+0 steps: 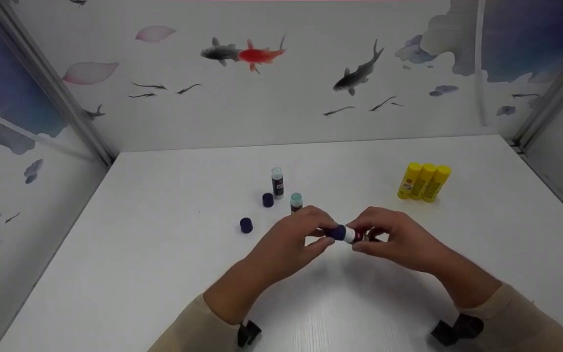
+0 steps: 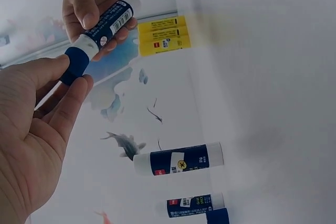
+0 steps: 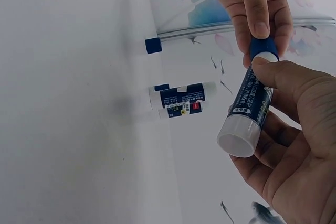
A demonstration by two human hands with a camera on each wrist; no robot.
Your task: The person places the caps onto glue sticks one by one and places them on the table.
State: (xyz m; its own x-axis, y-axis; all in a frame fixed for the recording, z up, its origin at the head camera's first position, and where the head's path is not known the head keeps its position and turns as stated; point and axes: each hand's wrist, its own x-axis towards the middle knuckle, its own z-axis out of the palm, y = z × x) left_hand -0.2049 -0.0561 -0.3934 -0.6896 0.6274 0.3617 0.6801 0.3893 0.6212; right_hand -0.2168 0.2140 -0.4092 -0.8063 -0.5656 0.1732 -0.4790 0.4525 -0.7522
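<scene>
Over the front part of the table, my two hands hold one glue stick (image 2: 111,24) between them, tilted, with a dark blue label and a white base. My left hand (image 1: 286,239) pinches its dark blue cap (image 2: 76,66) between thumb and fingers. My right hand (image 1: 403,239) grips the labelled barrel. A white band shows between cap and label; whether the cap sits fully on, I cannot tell. Just beyond my left hand stand two glue sticks without blue caps, one farther back (image 1: 277,185) and a nearer one (image 2: 181,160), partly hidden by that hand in the head view.
Two loose blue caps, a rear one (image 1: 268,200) and a front one (image 1: 246,225), are on the white table (image 1: 164,274) left of the standing sticks. Three yellow glue sticks (image 1: 423,183) stand side by side at the right back. Printed panels (image 1: 281,112) enclose the table.
</scene>
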